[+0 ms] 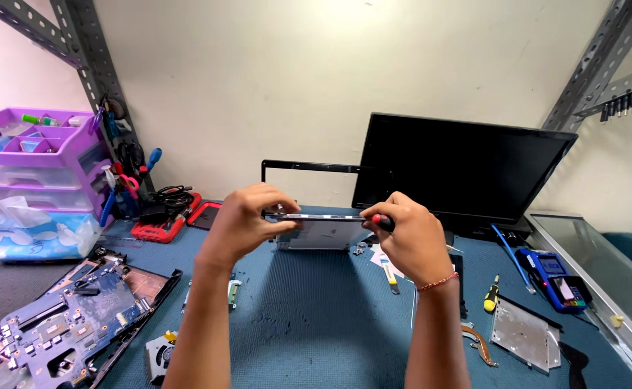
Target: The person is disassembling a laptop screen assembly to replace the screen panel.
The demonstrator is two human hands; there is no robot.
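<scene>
My left hand (247,220) grips the left end of a thin flat grey panel (322,232), held edge-on above the blue mat. My right hand (408,234) is closed around a screwdriver with a red and black handle (382,221), its tip at the panel's right end. Both hands are raised in the middle of the view, in front of a dark laptop screen (460,169). A red thread band circles my right wrist.
An opened laptop base with its blue circuit board (71,310) lies at the left, a small fan (159,353) beside it. A purple drawer unit (39,155), tissue pack, metal drive caddy (525,335), yellow screwdriver (491,295), blue meter (553,277) and black bezel frame (309,167) surround the mat.
</scene>
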